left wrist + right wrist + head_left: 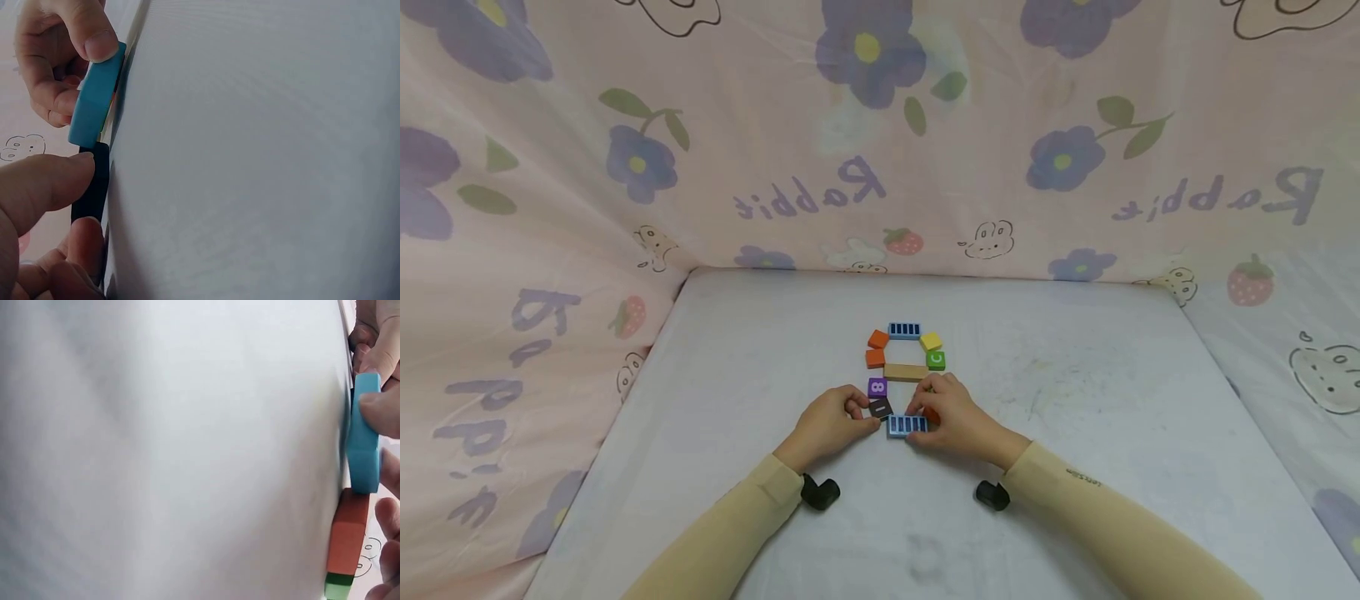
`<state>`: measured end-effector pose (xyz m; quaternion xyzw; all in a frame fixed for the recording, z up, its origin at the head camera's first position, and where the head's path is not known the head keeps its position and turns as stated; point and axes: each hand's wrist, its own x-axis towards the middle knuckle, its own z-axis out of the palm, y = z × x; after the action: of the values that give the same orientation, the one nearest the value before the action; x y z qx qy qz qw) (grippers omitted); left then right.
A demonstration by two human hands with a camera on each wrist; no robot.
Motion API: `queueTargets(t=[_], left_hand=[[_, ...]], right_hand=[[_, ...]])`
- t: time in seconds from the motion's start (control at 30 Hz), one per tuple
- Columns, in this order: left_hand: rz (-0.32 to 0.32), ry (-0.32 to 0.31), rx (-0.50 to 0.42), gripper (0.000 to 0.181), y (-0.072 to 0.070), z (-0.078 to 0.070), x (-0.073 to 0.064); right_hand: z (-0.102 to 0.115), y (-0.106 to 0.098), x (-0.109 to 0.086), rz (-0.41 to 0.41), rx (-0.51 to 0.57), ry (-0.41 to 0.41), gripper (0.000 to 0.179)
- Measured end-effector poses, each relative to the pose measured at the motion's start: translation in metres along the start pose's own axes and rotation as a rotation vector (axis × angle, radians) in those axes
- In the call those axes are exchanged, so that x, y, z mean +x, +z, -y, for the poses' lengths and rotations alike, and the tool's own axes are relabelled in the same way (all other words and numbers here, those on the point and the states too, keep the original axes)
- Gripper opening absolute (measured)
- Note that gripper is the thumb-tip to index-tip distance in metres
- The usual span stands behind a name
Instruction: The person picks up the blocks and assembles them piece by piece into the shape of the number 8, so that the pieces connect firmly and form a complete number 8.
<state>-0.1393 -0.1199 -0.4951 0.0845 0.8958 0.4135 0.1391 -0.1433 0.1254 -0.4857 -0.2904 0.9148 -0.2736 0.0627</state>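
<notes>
My right hand [958, 423] pinches a light-blue block with dark stripes [907, 427] between thumb and fingers at the near end of a figure of blocks. Just left of it, my left hand [831, 423] has its thumb and a finger on either side of a black block [881, 408], as the left wrist view shows. A purple block marked 8 [877, 387] lies beyond the black one. Beside the blue block, an orange-red block [347, 540] with a green block [339, 587] behind it appears in the right wrist view; my right hand mostly hides them in the head view.
A long wooden block [906, 372] crosses the figure's middle. Farther off lie two orange blocks [878, 339], a yellow block [931, 342], a green block marked C [936, 361] and another striped blue block [905, 331]. Patterned cloth [880, 167] walls the white table [1075, 367].
</notes>
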Motion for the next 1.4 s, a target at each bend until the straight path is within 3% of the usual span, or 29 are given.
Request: queueTargets(t=[0.97,1.1,1.4], left_hand=[[0.006,-0.006,-0.009,0.033,0.000,-0.002,-0.001],[0.005,-0.008,-0.003,0.033,0.001,-0.002,0.000],[0.007,-0.014,0.004,0.033,0.000,-0.004,-0.001]], right_hand=[[-0.004,0.001,-0.003,0.004,-0.021,0.074,0.024],[-0.005,-0.003,-0.003,0.017,-0.008,0.095,0.026],[-0.015,-0.020,-0.011,-0.046,0.074,0.168,0.024]])
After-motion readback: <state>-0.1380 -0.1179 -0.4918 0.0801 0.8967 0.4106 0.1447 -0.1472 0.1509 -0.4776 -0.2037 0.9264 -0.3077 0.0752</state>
